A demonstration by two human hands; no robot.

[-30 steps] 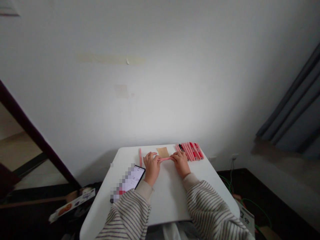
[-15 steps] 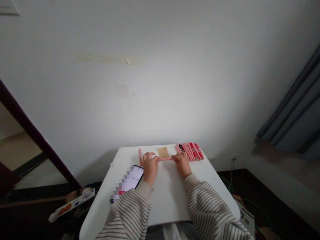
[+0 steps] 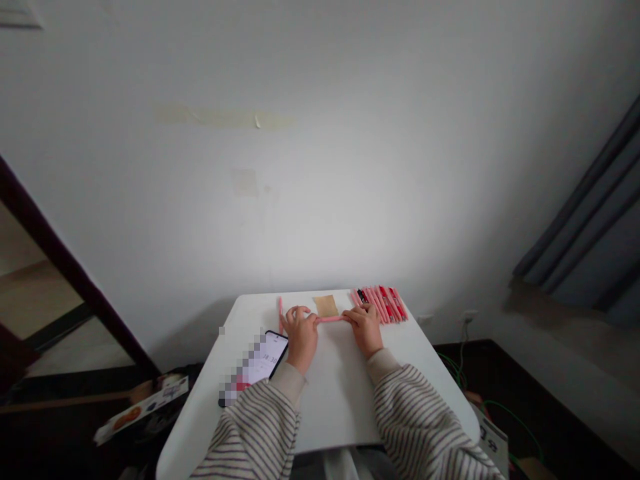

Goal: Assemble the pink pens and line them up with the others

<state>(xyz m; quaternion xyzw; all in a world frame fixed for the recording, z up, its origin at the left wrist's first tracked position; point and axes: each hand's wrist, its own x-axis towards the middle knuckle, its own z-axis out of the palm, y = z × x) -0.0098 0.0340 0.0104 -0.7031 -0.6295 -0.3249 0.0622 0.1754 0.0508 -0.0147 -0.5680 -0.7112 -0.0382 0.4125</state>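
Pinching a slim pink stick (image 3: 331,319) at or over the white table (image 3: 340,393), fingertips of left hand (image 3: 301,333) and right hand (image 3: 366,328) clamped near opposite ends. Running left to right, almost level, just nearer than the tan paper square (image 3: 326,306); ends hidden by fingers. Showing phone (image 3: 267,353) at left, part pixelated, part sleeve-covered, and pink-and-red stick row (image 3: 383,304) at far right.

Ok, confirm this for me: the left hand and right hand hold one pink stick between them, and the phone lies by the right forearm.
Not quite: the head view shows the phone by the left forearm. The left hand and right hand do hold one pink stick between them.
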